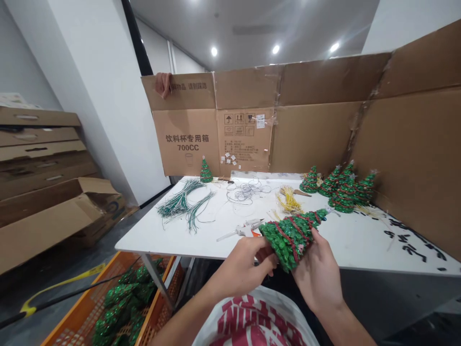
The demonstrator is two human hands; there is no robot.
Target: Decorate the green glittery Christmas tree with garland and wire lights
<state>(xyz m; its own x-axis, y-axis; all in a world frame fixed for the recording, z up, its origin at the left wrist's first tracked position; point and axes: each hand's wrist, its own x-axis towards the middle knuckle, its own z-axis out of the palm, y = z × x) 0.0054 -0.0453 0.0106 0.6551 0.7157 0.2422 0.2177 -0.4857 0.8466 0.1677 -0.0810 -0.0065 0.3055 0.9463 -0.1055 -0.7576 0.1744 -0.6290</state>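
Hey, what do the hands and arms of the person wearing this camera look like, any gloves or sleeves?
The left hand and right hand are gloveless. Both forearms are bare where visible, with no sleeve, watch or bracelet showing. Some fingers are hidden, so rings can't be ruled out. Between the arms shows a white garment with large dark-red lettering.

The left hand and right hand curl inward.

On the table, wire bundles lie left of and behind the glue gun, Christmas trees behind it rightward; a handheld tree is right, a crate below left.
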